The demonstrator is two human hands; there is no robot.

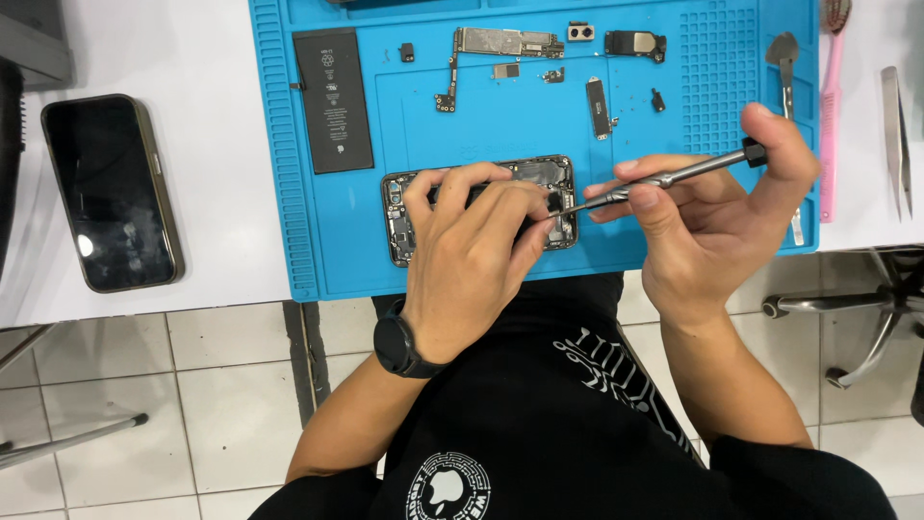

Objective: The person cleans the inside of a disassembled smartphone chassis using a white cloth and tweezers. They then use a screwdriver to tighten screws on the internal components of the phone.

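Note:
An opened phone body (399, 207) lies on a blue work mat (337, 241) near the mat's front edge. My left hand (472, 255) rests over the middle of the phone body, fingers pressed on it. A thin metal screwdriver (664, 178) sits in my right hand (707, 217), its tip touching the right end of the phone body. A dark watch is on my left wrist.
On the mat lie a black battery (333, 99), a logic board (500, 46), a camera module (580, 32), a speaker part (635, 43) and small parts. A whole phone (111, 191) lies on the white table at left. Tweezers (897, 135), a pink tool (830, 116) and a spudger (784, 58) sit right.

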